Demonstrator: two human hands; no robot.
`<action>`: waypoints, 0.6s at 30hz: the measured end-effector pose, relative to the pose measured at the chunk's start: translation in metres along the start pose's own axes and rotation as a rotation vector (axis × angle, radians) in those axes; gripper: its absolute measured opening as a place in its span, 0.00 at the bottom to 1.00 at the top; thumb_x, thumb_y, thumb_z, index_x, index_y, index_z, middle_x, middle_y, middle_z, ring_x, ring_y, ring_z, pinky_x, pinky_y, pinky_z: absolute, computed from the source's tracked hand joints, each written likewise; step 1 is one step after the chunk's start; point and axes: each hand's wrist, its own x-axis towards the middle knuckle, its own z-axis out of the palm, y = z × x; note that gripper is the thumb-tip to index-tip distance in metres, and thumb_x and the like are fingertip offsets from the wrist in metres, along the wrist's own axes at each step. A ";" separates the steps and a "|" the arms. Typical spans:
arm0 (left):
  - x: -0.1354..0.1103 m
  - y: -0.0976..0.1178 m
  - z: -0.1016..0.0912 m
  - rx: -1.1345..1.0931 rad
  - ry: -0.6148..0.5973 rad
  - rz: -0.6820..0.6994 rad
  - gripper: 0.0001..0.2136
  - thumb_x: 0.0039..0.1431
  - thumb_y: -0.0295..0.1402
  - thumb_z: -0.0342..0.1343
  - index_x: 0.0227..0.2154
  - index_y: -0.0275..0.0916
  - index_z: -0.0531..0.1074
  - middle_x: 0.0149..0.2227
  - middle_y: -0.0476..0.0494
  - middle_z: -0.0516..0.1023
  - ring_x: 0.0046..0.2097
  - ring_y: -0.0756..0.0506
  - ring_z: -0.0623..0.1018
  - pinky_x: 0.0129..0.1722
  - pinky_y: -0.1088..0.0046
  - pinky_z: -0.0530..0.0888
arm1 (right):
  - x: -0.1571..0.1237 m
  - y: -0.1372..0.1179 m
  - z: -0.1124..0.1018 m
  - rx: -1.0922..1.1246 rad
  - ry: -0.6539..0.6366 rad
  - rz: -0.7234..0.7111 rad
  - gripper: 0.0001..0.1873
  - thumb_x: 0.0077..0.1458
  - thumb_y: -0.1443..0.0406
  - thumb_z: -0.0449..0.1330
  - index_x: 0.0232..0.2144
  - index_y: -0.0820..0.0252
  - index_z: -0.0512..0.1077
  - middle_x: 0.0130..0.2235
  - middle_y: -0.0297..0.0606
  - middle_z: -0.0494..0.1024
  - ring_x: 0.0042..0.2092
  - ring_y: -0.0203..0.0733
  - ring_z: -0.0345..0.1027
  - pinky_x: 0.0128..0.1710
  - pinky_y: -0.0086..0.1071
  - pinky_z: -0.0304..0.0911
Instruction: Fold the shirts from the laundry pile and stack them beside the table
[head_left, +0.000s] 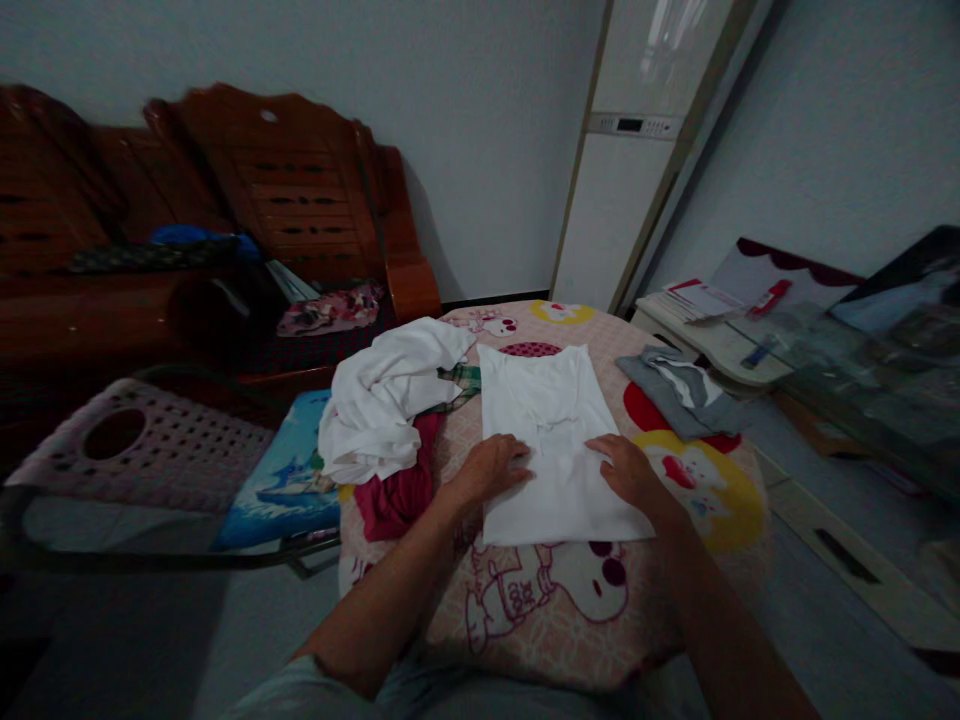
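Observation:
A white shirt [562, 500] lies folded into a rough rectangle on the round table, its neck end pointing away from me. My left hand [495, 468] rests on the shirt's left side, fingers apart and touching the cloth. On the right side, my right hand [628, 472] lies with its fingers stretched over the fabric. Small wrinkles run across the shirt between the hands. Left of it is a crumpled heap of white clothing [394, 390], with a dark red garment [401, 500] and a green plaid cloth [466, 378] partly hidden beneath.
A patterned pink tablecloth [465, 440] covers the table. Folded grey clothing [675, 390] lies at its right edge. A woven chair [165, 450] with a blue cushion [289, 480] stands at the left. Behind are a wooden sofa [292, 190] and a tall white air conditioner [615, 200].

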 end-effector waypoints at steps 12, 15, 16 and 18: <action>0.010 0.005 -0.001 -0.011 -0.147 -0.076 0.19 0.50 0.33 0.62 0.47 0.38 0.75 0.47 0.39 0.79 0.48 0.40 0.77 0.47 0.70 0.69 | 0.017 0.002 -0.030 -0.190 -0.302 0.056 0.14 0.48 0.71 0.59 0.40 0.62 0.75 0.40 0.42 0.77 0.43 0.44 0.68 0.44 0.32 0.58; 0.008 0.004 -0.004 -0.085 -0.145 -0.066 0.19 0.52 0.34 0.61 0.48 0.37 0.75 0.46 0.39 0.80 0.46 0.41 0.78 0.45 0.71 0.70 | 0.023 0.003 -0.040 -0.126 -0.380 0.108 0.06 0.46 0.69 0.60 0.30 0.61 0.74 0.33 0.38 0.77 0.36 0.40 0.66 0.36 0.30 0.55; 0.007 0.003 -0.005 -0.118 -0.146 -0.055 0.18 0.53 0.35 0.61 0.47 0.37 0.76 0.45 0.40 0.80 0.45 0.42 0.78 0.45 0.71 0.70 | 0.023 0.003 -0.043 -0.101 -0.391 0.130 0.04 0.45 0.69 0.60 0.28 0.61 0.74 0.32 0.37 0.76 0.34 0.39 0.66 0.34 0.29 0.54; 0.005 0.002 -0.007 -0.184 -0.134 -0.019 0.15 0.56 0.34 0.58 0.46 0.36 0.76 0.44 0.41 0.81 0.44 0.43 0.78 0.44 0.73 0.69 | 0.021 0.005 -0.048 -0.028 -0.398 0.157 0.04 0.42 0.69 0.61 0.26 0.61 0.74 0.30 0.36 0.76 0.33 0.38 0.65 0.33 0.29 0.54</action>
